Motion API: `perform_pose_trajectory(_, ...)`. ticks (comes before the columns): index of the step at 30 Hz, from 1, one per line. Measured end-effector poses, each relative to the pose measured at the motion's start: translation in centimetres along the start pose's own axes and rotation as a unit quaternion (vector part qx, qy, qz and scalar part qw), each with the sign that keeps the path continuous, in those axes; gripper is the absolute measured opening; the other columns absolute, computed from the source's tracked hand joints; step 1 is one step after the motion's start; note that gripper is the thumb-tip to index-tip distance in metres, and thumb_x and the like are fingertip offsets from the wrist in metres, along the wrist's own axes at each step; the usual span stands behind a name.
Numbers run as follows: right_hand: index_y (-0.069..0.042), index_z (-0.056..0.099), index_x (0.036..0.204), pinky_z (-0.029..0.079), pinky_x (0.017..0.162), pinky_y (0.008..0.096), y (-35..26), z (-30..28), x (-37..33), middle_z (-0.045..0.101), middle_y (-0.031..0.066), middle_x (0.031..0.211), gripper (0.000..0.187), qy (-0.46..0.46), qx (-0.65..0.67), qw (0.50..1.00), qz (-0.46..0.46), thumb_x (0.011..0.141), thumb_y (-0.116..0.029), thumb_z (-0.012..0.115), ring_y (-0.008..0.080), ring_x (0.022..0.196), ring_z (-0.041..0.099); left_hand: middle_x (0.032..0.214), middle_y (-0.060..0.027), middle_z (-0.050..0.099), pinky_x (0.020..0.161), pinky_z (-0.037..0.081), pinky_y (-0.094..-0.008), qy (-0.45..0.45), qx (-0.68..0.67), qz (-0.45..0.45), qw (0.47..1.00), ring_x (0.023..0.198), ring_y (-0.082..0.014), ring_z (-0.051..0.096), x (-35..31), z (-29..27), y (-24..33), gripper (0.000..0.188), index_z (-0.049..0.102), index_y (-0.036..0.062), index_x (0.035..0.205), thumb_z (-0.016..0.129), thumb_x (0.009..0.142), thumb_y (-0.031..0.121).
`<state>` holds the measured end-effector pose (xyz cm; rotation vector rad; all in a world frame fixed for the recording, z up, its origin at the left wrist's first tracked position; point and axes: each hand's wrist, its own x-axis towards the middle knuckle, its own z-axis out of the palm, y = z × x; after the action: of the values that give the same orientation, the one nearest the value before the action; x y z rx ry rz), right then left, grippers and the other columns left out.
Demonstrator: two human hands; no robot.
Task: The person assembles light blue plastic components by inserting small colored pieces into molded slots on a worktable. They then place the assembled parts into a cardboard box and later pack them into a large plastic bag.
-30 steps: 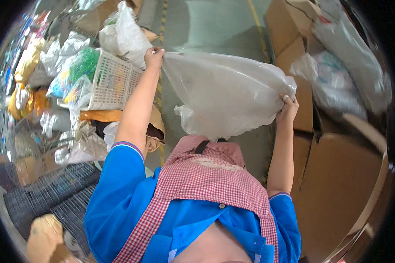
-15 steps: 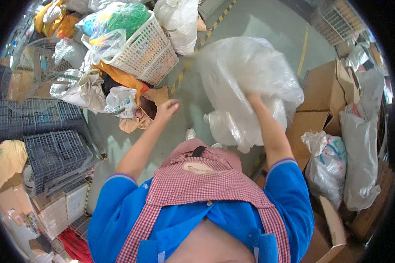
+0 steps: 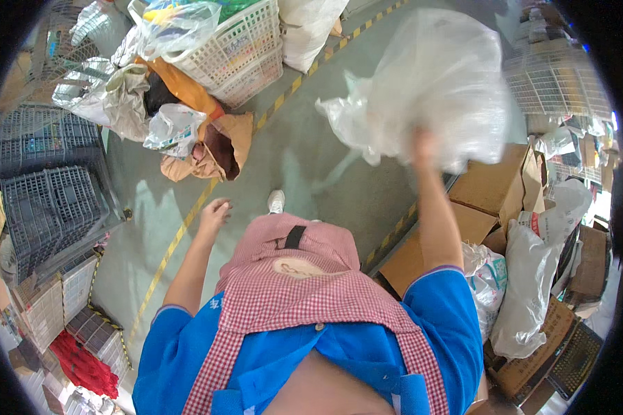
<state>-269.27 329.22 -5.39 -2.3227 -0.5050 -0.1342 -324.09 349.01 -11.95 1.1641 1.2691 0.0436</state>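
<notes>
A large, translucent plastic bag [image 3: 443,76], puffed out and crumpled, hangs from my right hand [image 3: 424,146] above the floor at the far right. My right hand is closed on the bag, its fingers smeared by motion and partly lost against the film. Its gathered end trails to the left. My left hand [image 3: 216,213] hangs over the floor at left of centre, fingers loosely bent and a little apart, with nothing seen in it. Beyond that hand lies an opened brown paper sack [image 3: 237,142] with dark stuff inside.
A white slatted basket [image 3: 246,52] stuffed with bagged goods stands far left. Dark grey plastic crates [image 3: 52,214] line the left side. Cardboard boxes [image 3: 488,181] and filled plastic bags [image 3: 522,290] crowd the right. A wire cage [image 3: 561,79] stands at the far right.
The plastic bag in my right hand has swung farther out and to the right. My left hand has dropped back toward my body and left. The surroundings have shifted in view.
</notes>
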Motion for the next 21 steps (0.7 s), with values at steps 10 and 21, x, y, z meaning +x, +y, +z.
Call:
perform_pose_trajectory(10,0.001,0.059,0.106,0.055,0.072,0.0373,0.5,1.1,8.6,0.058,0.0097,0.091,0.024,-0.03,0.456,0.826,0.33,0.087,-0.013,0.055,0.023,0.083,0.057,0.117,-0.0103,0.059,0.085,0.047,-0.0337,-0.105,0.195,0.209,0.953,0.102,-0.0199,0.058,4.7,9.2,7.4,0.044,0.056,0.0053,0.121,0.063,0.086,0.031)
perform_pose_trajectory(21,-0.001,0.055,0.113,0.049,0.081,0.0373,-12.8,4.8,15.2,0.06,0.011,0.111,0.028,-0.18,0.529,0.798,0.225,0.09,-0.013,0.047,0.025,0.098,0.058,0.146,-0.0308,0.007,0.104,0.033,-0.0441,0.215,0.069,0.276,0.934,0.126,-0.0472,0.033,5.8,41.2,25.4,0.111,0.016,-0.0014,0.142,0.081,0.062,0.043)
